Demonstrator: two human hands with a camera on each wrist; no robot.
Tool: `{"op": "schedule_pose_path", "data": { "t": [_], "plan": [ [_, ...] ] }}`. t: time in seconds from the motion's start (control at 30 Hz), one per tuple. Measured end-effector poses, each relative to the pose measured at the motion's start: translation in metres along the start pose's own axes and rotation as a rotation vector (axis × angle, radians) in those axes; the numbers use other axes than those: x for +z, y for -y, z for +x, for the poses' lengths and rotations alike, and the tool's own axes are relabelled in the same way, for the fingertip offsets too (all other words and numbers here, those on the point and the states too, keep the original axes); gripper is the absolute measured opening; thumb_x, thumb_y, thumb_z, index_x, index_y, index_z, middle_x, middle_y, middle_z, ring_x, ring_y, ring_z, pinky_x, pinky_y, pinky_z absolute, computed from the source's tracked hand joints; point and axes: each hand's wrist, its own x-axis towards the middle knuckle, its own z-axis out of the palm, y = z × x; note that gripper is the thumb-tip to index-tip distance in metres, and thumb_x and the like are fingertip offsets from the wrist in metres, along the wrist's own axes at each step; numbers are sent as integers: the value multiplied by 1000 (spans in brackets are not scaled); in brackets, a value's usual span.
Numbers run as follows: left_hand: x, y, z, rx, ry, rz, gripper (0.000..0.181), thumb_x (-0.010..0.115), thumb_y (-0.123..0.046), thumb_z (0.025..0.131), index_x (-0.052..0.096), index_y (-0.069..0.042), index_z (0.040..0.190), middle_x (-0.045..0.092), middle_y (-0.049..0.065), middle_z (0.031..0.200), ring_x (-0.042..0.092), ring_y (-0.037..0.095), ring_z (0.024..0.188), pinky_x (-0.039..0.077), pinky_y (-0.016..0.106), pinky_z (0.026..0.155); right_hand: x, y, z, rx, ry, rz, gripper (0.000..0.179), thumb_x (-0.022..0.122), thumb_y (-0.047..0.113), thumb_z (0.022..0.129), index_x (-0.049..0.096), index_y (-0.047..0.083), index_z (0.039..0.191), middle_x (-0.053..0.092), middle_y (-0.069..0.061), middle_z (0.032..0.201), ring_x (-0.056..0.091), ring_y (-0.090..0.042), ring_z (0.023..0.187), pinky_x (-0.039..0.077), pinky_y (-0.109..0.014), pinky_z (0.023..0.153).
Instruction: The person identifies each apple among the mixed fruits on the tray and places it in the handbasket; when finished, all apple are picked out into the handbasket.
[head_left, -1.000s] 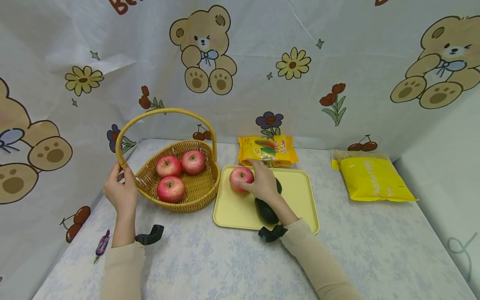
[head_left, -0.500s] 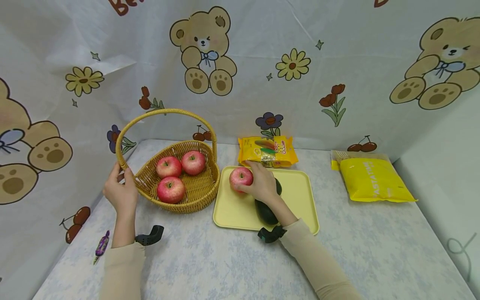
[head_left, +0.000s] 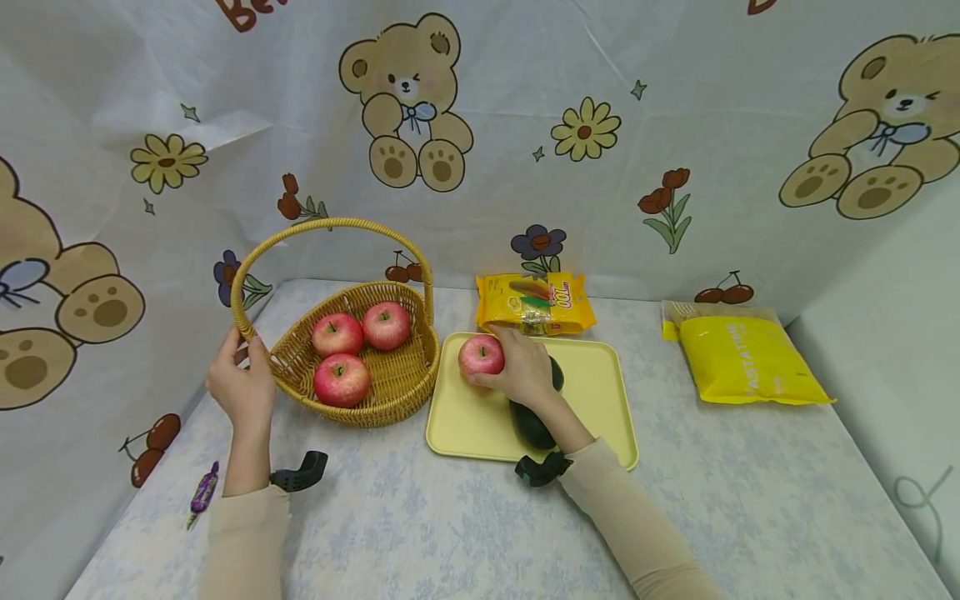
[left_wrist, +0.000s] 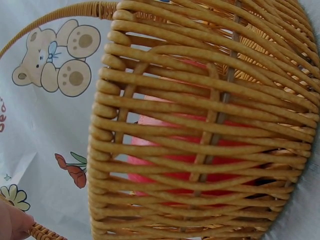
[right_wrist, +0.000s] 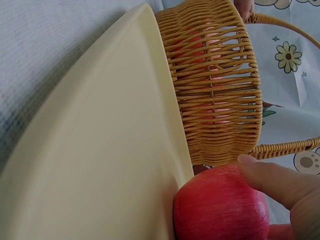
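A wicker basket [head_left: 390, 408] with a tall arched handle [head_left: 330, 223] stands on the left, with three red apples [head_left: 342, 380] inside. My left hand [head_left: 243, 383] pinches the lower left end of that handle. To the basket's right lies a pale yellow tray [head_left: 592, 400]. At the tray's upper left corner, another red apple [head_left: 480, 357] is held by my right hand [head_left: 525, 367]. In the right wrist view the thumb [right_wrist: 275, 180] lies against this apple, low over the tray. A dark green avocado-like or squash-like thing [head_left: 534, 427] lies on the tray, partly hidden under the right hand and wrist.
Behind the tray sits a yellow snack packet [head_left: 534, 302]. A larger yellow bag [head_left: 750, 358] lies at the right. A purple-wrapped candy [head_left: 203, 492] is on the cloth left of the left forearm. A printed bear curtain [head_left: 510, 83] rises behind the table.
My right hand has shifted very slightly left and its fingers have closed in on the apple on the tray. The left hand and basket stay where they were.
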Motion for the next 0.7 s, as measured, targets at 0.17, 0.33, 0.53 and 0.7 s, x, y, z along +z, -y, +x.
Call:
{"op": "schedule_pose_path", "data": {
  "t": [0.17, 0.33, 0.53, 0.7],
  "plan": [
    [0, 0, 0, 2, 1, 0, 37, 50, -20, 101, 59, -14, 137, 65, 8, 129, 64, 27, 109, 38, 9, 71, 1, -1, 0, -4, 5, -20, 90, 84, 51, 69, 48, 15, 143, 59, -11, 134, 55, -32, 118, 38, -49, 102],
    [0, 0, 0, 8, 0, 7, 37, 50, -20, 101, 59, -14, 137, 65, 8, 129, 64, 27, 109, 40, 11, 72, 0, -1, 0, -14, 4, -34, 88, 84, 50, 70, 50, 14, 142, 61, -10, 131, 56, -31, 116, 39, -48, 100],
    [0, 0, 0, 16, -5, 15, 37, 50, -19, 101, 59, -13, 137, 66, 8, 128, 65, 27, 109, 43, 13, 74, 0, -1, 0, -20, 11, -54, 83, 83, 49, 71, 53, 13, 138, 63, -10, 126, 57, -29, 113, 40, -47, 99],
    [1, 1, -1, 23, -14, 13, 37, 50, -18, 101, 60, -12, 136, 66, 9, 127, 65, 29, 108, 39, 10, 71, 0, 0, -1, -24, 11, -48, 80, 83, 48, 72, 54, 12, 137, 63, -9, 127, 58, -28, 113, 40, -47, 99]
  ]
}}
